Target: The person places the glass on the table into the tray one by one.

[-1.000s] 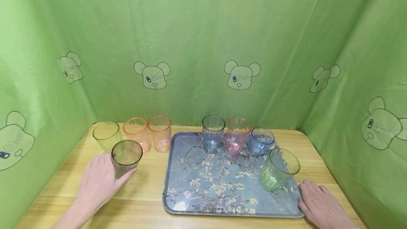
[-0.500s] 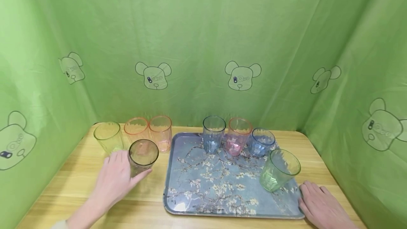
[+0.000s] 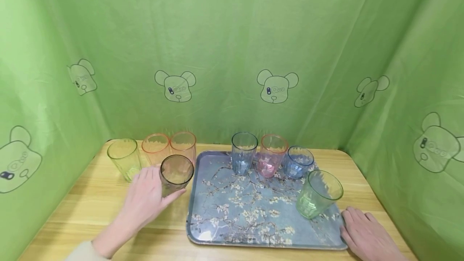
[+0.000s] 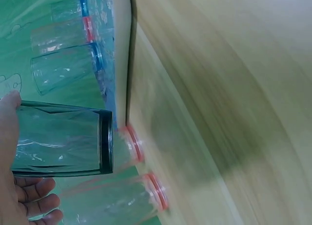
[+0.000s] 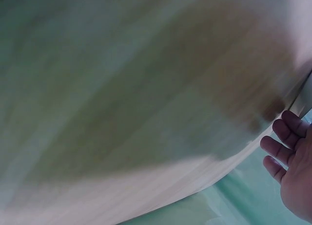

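My left hand [image 3: 145, 196] grips a dark, smoky clear tumbler [image 3: 176, 176], thumb on the near side and fingers on the far side. In the left wrist view this tumbler [image 4: 61, 142] hangs above the table, its thick dark base off the wood. It is just left of the blue blossom-patterned tray [image 3: 217, 196], in front of two orange-rimmed tumblers [image 3: 155, 152]. My right hand [image 3: 367, 233] rests on the table at the tray's right edge, fingers loosely bent and holding nothing. In the right wrist view that hand [image 5: 297, 171] shows its fingertips near the wood.
A yellow-green tumbler [image 3: 127, 160] stands at the left. On the tray's far side are a tall blue tumbler [image 3: 243, 156], a pink one [image 3: 271, 158] and a short blue one [image 3: 298, 164]. A green tumbler [image 3: 313, 200] is near the tray's right edge. Green curtains [image 3: 224, 51] enclose the table.
My left hand has carried the smoky tumbler rightward, from in front of the yellow-green tumbler to near the tray's left edge. My right hand and the other tumblers stay in place.
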Tool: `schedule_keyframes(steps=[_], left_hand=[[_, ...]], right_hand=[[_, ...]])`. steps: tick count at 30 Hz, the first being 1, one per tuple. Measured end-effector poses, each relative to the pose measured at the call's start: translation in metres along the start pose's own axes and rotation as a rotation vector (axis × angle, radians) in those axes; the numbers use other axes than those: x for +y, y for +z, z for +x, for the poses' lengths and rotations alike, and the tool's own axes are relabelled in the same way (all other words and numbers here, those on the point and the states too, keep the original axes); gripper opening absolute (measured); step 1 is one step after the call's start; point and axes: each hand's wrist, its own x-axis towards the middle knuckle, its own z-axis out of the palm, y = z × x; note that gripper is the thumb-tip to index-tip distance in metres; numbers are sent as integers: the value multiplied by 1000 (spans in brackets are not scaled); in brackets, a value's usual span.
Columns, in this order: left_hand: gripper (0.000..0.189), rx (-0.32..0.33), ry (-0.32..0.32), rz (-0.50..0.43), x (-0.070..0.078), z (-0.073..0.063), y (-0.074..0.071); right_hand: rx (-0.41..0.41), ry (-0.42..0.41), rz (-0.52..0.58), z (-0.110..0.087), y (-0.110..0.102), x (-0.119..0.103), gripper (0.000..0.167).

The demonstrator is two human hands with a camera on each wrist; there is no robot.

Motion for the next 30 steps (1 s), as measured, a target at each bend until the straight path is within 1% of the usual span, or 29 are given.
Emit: schedule_keyframes(steps=[3, 7, 10, 14, 18, 25, 30], left_hand=[[92, -15, -11, -9, 5, 3, 3], [92, -34, -18, -14, 10, 8, 6], [94, -40, -10, -16, 14, 12, 8], [95, -33, 10, -4, 17, 16, 13], [93, -44, 9, -11, 21, 19, 18], [83, -84, -37, -79, 32, 26, 28], [81, -128, -95, -131, 38, 30, 34]], right_hand=[[8, -4, 1, 0, 0, 0, 22], [-5, 3, -3, 0, 1, 0, 22], [-13, 5, -8, 0, 1, 0, 23], [-16, 6, -13, 0, 1, 0, 22], [-28, 13, -14, 0, 1, 0, 21], [-25, 11, -16, 0, 1, 0, 22], [-19, 10, -13, -1, 2, 0, 21]])
